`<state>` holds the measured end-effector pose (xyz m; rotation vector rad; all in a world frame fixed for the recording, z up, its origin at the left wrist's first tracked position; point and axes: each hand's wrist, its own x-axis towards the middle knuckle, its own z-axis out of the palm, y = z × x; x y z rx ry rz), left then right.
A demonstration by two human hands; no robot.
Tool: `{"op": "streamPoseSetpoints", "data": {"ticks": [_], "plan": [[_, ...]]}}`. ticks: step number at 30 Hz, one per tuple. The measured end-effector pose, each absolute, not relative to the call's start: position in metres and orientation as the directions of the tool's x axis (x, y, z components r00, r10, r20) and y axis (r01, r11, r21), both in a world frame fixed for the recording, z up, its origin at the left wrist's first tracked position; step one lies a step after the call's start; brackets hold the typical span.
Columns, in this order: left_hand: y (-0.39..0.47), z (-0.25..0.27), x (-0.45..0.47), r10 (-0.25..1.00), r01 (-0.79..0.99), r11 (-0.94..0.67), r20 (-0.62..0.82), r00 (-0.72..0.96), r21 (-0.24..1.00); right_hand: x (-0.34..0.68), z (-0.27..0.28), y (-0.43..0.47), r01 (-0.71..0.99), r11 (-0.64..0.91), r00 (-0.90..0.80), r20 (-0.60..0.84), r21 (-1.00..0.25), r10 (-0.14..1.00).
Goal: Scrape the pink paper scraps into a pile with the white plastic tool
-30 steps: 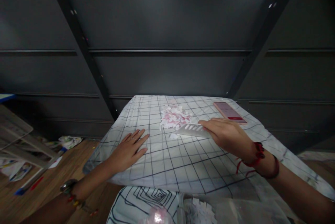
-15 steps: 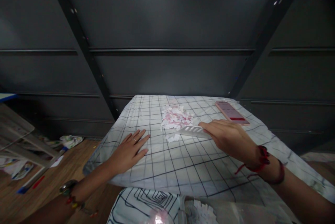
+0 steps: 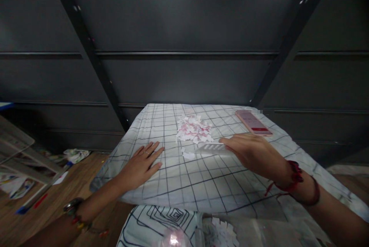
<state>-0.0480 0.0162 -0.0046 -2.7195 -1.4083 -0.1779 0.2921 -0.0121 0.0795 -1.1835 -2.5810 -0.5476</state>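
Observation:
My right hand [image 3: 255,152] is closed around a flat white slotted plastic tool [image 3: 211,147], whose kind I cannot make out. The tool's slotted end lies low at the near side of a heap of white and pink paper scraps [image 3: 194,128]. By its left tip rests a small separate bit of white paper [image 3: 188,155]. Palm down, my left hand [image 3: 144,166] lies on the checked cloth [image 3: 173,177] left of the heap, fingers spread and holding nothing.
A pink phone [image 3: 253,122] lies beyond my right hand. Close to me are a clear container [image 3: 245,226] with paper scraps and a patterned cushion or cloth [image 3: 155,220] bearing a shiny pink object [image 3: 174,238]. Dark panels [image 3: 184,81] stand behind the table, a rack [image 3: 23,151] at left.
The slotted tool in my right hand has shifted slightly to the right and away from the heap, tilting a little. My left hand stays flat on the cloth. The view has moved slightly.

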Motion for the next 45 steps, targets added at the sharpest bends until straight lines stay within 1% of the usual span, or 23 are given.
{"op": "streamPoseSetpoints", "data": {"ticks": [3,6,8,12,17,20,22,25,28,32,38,42,45], "plan": [[0.016,-0.004,-0.048,0.809,0.817,-0.576,0.127,0.574,-0.026,0.298,0.080,-0.011,0.774,0.581,-0.621,0.486,0.252,0.616],[0.015,-0.003,-0.048,0.808,0.817,-0.576,0.128,0.575,-0.035,0.305,0.077,-0.007,0.800,0.525,-0.582,0.581,0.289,0.568],[0.015,-0.003,-0.048,0.804,0.814,-0.580,0.134,0.579,-0.037,0.307,0.074,-0.005,0.799,0.501,-0.594,0.575,0.333,0.564],[0.016,-0.003,-0.047,0.800,0.809,-0.587,0.127,0.587,-0.040,0.301,0.074,-0.005,0.747,0.502,-0.664,0.507,0.435,0.549],[0.017,-0.004,-0.047,0.800,0.810,-0.586,0.137,0.585,-0.033,0.289,0.076,0.000,0.700,0.518,-0.714,0.477,0.491,0.512],[0.017,-0.004,-0.047,0.800,0.810,-0.585,0.134,0.585,-0.045,0.285,0.077,0.001,0.679,0.552,-0.733,0.475,0.484,0.486],[0.017,-0.004,-0.047,0.799,0.809,-0.585,0.135,0.586,-0.051,0.283,0.079,-0.001,0.665,0.592,-0.744,0.465,0.456,0.479],[0.017,-0.004,-0.047,0.795,0.807,-0.589,0.149,0.588,-0.043,0.281,0.086,-0.007,0.663,0.629,-0.745,0.444,0.407,0.498],[0.016,-0.005,-0.048,0.791,0.804,-0.594,0.155,0.591,-0.036,0.280,0.092,-0.013,0.686,0.606,-0.726,0.434,0.402,0.533],[0.017,-0.005,-0.048,0.795,0.806,-0.591,0.143,0.590,-0.039,0.278,0.089,-0.012,0.704,0.573,-0.709,0.465,0.419,0.531],[0.017,-0.004,-0.047,0.795,0.805,-0.592,0.141,0.590,-0.030,0.278,0.084,-0.013,0.726,0.558,-0.687,0.441,0.401,0.577],[0.017,-0.005,-0.047,0.794,0.806,-0.591,0.152,0.589,-0.034,0.277,0.088,-0.012,0.716,0.573,-0.694,0.489,0.398,0.528],[0.017,-0.006,-0.048,0.790,0.802,-0.596,0.151,0.594,-0.038,0.274,0.087,-0.007,0.687,0.611,-0.719,0.487,0.394,0.495]]}}
